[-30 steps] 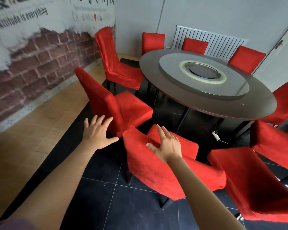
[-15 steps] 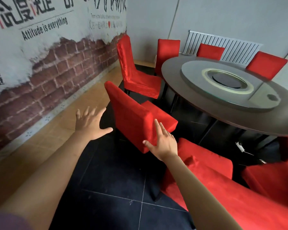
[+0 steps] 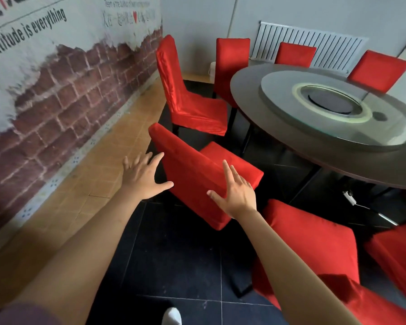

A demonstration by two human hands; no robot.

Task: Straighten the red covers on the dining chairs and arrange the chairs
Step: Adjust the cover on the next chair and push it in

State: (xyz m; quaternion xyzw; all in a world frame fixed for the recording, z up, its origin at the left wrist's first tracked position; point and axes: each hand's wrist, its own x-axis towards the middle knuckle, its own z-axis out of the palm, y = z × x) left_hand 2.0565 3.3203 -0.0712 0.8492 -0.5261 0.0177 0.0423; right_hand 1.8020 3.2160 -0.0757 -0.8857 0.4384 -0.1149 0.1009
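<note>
Dark tile floor (image 3: 174,254) | red-covered chair (image 3: 197,184) faces table (image 3: 338,160) | left hand (image 3: 143,177), right hand (image 3: 237,195) spread, empty

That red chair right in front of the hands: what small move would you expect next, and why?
Probably closing both hands on the chair's backrest. The left hand and right hand are open, flanking it, gripping nothing, and the chair stands out from the round table.
</note>
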